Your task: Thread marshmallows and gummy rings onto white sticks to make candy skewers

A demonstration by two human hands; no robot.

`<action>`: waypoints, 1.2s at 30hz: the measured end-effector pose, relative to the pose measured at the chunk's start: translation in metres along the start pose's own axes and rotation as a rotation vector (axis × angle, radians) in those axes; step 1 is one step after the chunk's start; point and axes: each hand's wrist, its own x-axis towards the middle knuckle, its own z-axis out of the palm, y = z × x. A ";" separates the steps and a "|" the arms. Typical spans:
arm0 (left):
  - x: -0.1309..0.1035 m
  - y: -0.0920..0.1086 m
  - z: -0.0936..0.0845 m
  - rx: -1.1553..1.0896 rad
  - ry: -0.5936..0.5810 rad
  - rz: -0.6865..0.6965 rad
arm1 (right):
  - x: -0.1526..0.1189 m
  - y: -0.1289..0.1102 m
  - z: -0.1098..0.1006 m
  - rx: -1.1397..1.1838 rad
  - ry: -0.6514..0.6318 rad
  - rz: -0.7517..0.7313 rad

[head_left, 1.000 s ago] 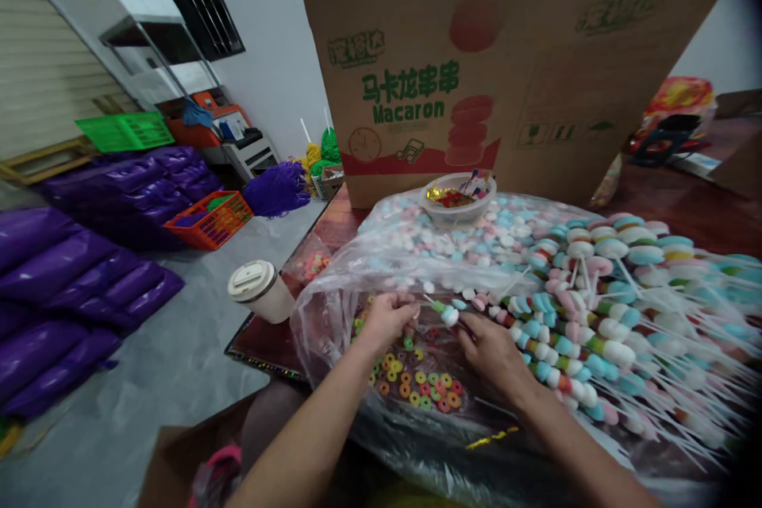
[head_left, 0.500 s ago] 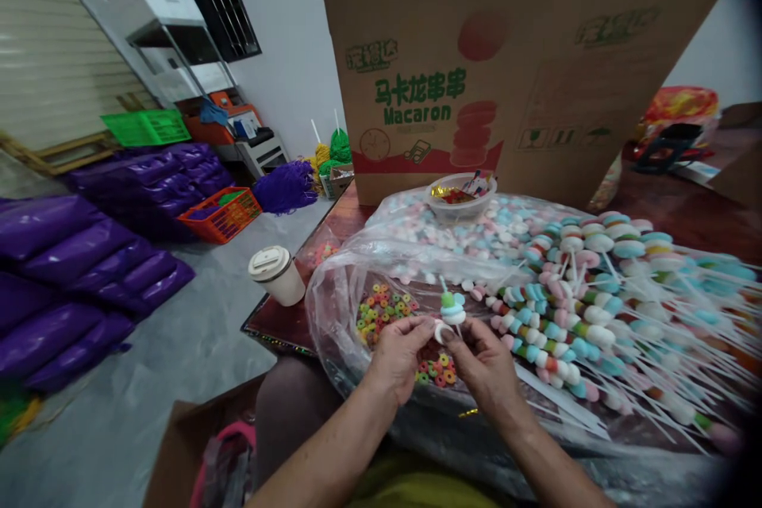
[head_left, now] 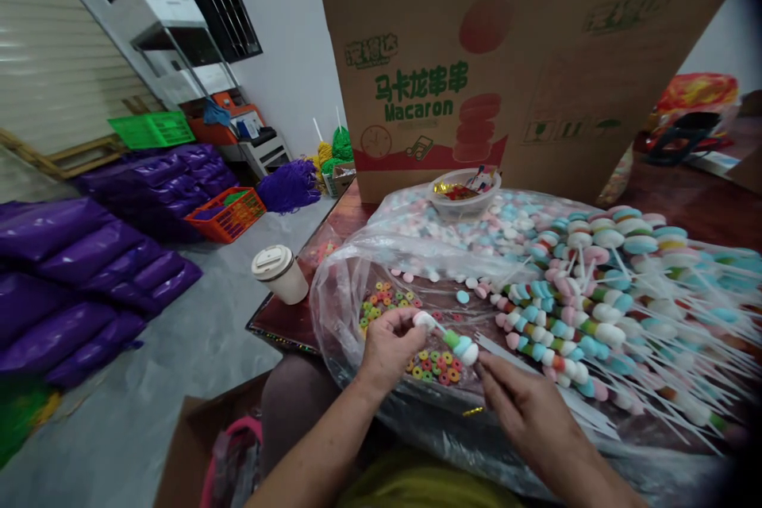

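Note:
My left hand (head_left: 390, 345) pinches a white candy piece (head_left: 424, 321) at the tip of a thin white stick. Green, blue and white pieces are threaded on that candy skewer (head_left: 461, 345), which slants down to the right. My right hand (head_left: 515, 397) is closed on its lower end, just beside the white piece. Colourful candy rings (head_left: 437, 367) lie below and behind my hands on clear plastic. Finished-looking skewers (head_left: 565, 325) are piled at the right, their sticks pointing right. Loose pink, blue and white candies (head_left: 405, 222) are spread behind.
A large cardboard box (head_left: 429, 95) stands at the back, with a plastic bowl (head_left: 464, 194) of wrappers before it. A lidded cup (head_left: 279, 274) is near the table's left edge. Purple bags (head_left: 77, 286) and an orange basket (head_left: 226, 214) are on the floor.
My hands have moved apart. The skewer has tilted from nearly upright to slanting left, and the white piece in my left hand is now at its tip.

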 end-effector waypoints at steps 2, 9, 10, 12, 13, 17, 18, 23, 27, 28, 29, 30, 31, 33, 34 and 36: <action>0.001 0.000 0.001 0.077 0.033 0.042 | -0.008 0.002 0.000 -0.271 0.036 -0.041; -0.006 0.004 0.004 0.384 0.032 0.227 | -0.003 -0.011 0.005 -0.713 0.000 -0.015; -0.007 0.005 0.003 0.458 0.035 0.277 | -0.002 -0.015 0.004 -0.758 -0.025 0.001; -0.008 0.006 0.001 0.606 0.033 0.396 | -0.001 -0.022 0.001 -0.840 -0.067 0.039; -0.009 0.006 0.000 0.660 0.032 0.450 | -0.001 -0.025 0.001 -0.868 -0.084 0.051; -0.010 0.001 0.000 0.698 0.047 0.515 | 0.000 -0.035 0.005 -0.913 -0.099 0.050; -0.010 -0.001 0.001 0.670 0.060 0.487 | -0.001 -0.036 0.008 -0.921 -0.090 0.041; -0.011 -0.013 0.007 0.412 0.081 0.269 | 0.001 -0.038 0.021 -0.933 -0.065 -0.006; -0.012 -0.020 0.004 0.267 -0.033 0.134 | 0.007 -0.028 0.025 -0.891 -0.018 -0.007; -0.012 -0.021 0.002 0.219 -0.054 0.107 | 0.009 -0.023 0.026 -0.848 -0.020 -0.011; -0.012 -0.022 0.000 0.161 -0.055 0.080 | 0.011 -0.018 0.027 -0.784 -0.028 -0.022; -0.011 -0.021 -0.001 0.099 -0.034 0.046 | 0.013 -0.013 0.028 -0.703 -0.034 -0.037; -0.011 -0.020 -0.002 0.033 0.002 0.002 | 0.014 -0.009 0.030 -0.612 -0.028 -0.055; -0.009 -0.016 0.000 -0.122 0.065 -0.106 | 0.015 -0.002 0.036 -0.437 0.013 -0.076; -0.009 -0.014 0.003 -0.212 0.068 -0.155 | 0.015 0.000 0.038 -0.361 0.030 -0.083; -0.007 -0.008 0.012 -0.404 0.025 -0.203 | 0.015 0.001 0.042 -0.222 0.034 -0.095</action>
